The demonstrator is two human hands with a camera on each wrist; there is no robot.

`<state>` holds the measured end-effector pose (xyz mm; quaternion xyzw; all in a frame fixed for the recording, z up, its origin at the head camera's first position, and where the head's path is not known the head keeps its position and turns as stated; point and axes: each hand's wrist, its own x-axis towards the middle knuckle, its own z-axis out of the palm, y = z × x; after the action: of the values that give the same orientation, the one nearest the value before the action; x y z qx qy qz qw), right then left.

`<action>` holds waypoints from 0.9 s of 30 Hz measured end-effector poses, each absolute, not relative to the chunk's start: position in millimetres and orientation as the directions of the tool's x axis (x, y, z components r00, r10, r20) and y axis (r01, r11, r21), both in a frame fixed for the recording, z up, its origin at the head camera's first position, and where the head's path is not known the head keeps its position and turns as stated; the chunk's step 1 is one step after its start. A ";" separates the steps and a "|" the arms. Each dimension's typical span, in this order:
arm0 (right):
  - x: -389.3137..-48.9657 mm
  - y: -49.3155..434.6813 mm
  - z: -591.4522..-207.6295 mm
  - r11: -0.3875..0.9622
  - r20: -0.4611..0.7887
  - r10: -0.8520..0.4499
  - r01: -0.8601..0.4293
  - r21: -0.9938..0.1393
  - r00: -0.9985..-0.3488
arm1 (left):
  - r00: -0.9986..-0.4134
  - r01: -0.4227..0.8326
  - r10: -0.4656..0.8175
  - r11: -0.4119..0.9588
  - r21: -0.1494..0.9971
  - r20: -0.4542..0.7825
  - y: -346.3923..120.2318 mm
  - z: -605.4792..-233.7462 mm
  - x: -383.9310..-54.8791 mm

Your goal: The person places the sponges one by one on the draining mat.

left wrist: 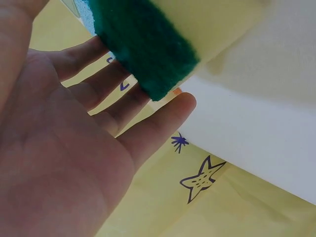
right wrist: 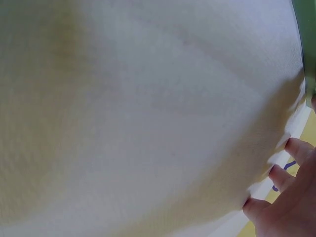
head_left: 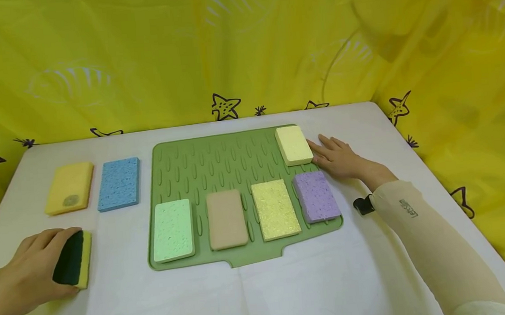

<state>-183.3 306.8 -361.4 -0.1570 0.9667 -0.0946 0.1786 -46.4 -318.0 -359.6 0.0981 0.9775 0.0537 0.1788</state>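
At the left of the head view my left hand (head_left: 36, 271) pinches a yellow scouring sponge (head_left: 84, 262) with a dark green pad, standing on its edge between fingers and thumb. In the left wrist view the fingers lie along its green pad (left wrist: 143, 44). My right hand (head_left: 339, 158) rests with fingers extended on the cloth at the right edge of a green drying mat (head_left: 225, 147). Its fingertips are beside a pale yellow sponge (head_left: 293, 145) at the mat's far right corner; whether they touch it I cannot tell. A purple sponge (head_left: 317, 197) lies nearer on the mat.
Along the mat's front lie a mint green sponge (head_left: 172, 230), a beige sponge (head_left: 226, 219) and a yellow sponge (head_left: 276, 210). Left of the mat are a blue sponge (head_left: 118, 184) and an orange-yellow sponge (head_left: 70, 186). A yellow patterned curtain (head_left: 160, 61) surrounds the white-covered table (head_left: 193, 305).
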 end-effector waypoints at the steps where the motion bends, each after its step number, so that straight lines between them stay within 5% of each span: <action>1: -182.7 306.7 -361.1 0.932 -0.317 -0.336 -0.266 -0.245 -0.887 | -0.918 0.177 0.214 0.975 0.138 -0.333 -317.9 -359.2 -46.2; 27: -182.8 305.7 -361.6 0.933 -0.320 -0.336 -0.266 -0.244 -0.886 | -0.934 0.285 0.312 0.944 0.166 -0.172 -294.1 -341.5 -54.5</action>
<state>-182.8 305.7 -361.6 -0.1558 0.9662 -0.0973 0.1811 -54.5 -294.1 -341.5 0.1523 0.9810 0.0691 0.0983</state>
